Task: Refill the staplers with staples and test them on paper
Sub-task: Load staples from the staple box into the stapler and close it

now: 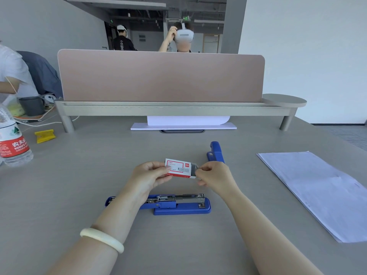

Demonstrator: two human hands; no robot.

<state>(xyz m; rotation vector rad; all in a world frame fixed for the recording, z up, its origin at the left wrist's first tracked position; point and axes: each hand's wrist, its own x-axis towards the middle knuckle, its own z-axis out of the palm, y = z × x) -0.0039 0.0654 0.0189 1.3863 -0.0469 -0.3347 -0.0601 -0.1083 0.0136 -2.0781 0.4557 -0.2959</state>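
Note:
A blue stapler [178, 205] lies opened flat on the grey desk in front of me, its metal staple channel facing up. Above it my left hand [147, 175] holds a small red and white staple box [176, 168] by its left end. My right hand [210, 175] pinches the grey inner tray or staples sticking out of the box's right end. A second blue stapler [215, 151] lies shut just beyond my right hand. A stack of white paper [317, 187] lies on the desk at the right.
A water bottle [12, 139] stands at the left edge, with a yellow object [45, 135] near it. A pink divider screen [160, 76] on a raised shelf crosses the back of the desk, more white paper [184, 124] under it. People are behind and at the left.

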